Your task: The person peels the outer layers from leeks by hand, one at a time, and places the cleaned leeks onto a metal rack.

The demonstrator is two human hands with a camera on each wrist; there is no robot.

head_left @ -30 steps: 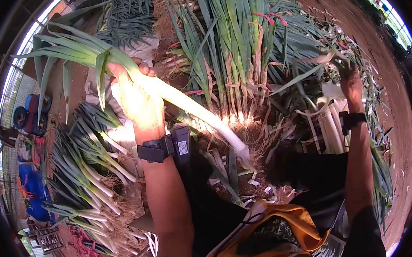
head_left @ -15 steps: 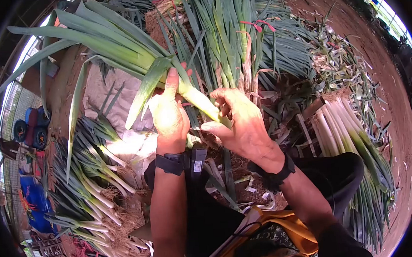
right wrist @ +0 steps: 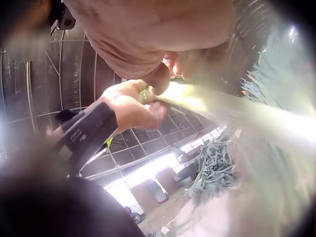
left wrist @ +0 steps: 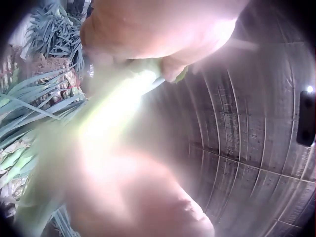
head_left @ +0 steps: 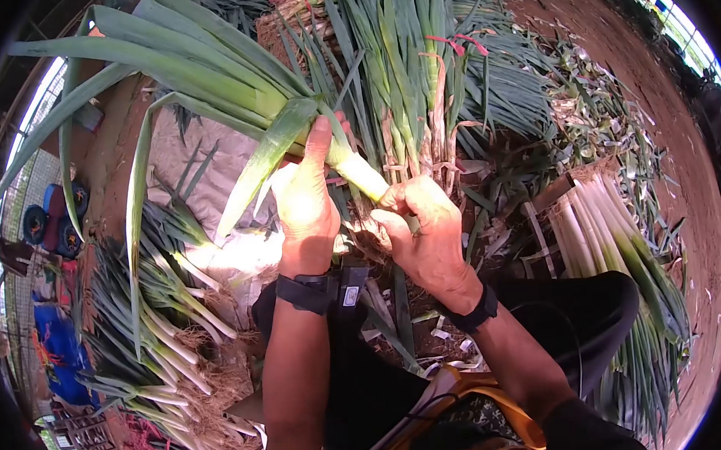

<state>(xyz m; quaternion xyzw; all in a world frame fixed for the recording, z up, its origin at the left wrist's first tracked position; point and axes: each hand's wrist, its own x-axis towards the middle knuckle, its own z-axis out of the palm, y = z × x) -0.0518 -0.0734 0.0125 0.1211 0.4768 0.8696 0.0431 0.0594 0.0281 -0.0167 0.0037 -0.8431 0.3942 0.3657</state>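
Observation:
A large leek (head_left: 357, 171) lies slanted across the front of the body in the head view, its green leaves fanning to the upper left. My left hand (head_left: 305, 208) grips it where the leaves meet the pale stem, thumb on top. Lower on the stem, my right hand (head_left: 428, 237) pinches it with curled fingers and thumb; the root end is hidden by that hand. The left wrist view shows the stem (left wrist: 116, 106) bright and blurred. In the right wrist view my left hand (right wrist: 131, 106) is close beside the right fingers at the stem (right wrist: 197, 98).
A tied upright leek bundle (head_left: 400, 80) stands just beyond the hands. Leeks with roots (head_left: 158, 323) lie at the left near a pale cloth (head_left: 197, 165). White-stemmed leeks (head_left: 595, 225) are stacked at the right, with leaf scraps (head_left: 595, 116) behind them.
The right hand has come from the stacked leeks at the right to the held leek's stem. The left hand has moved rightward, and a different, leafier leek position shows. Since half a second ago both have shifted slightly.

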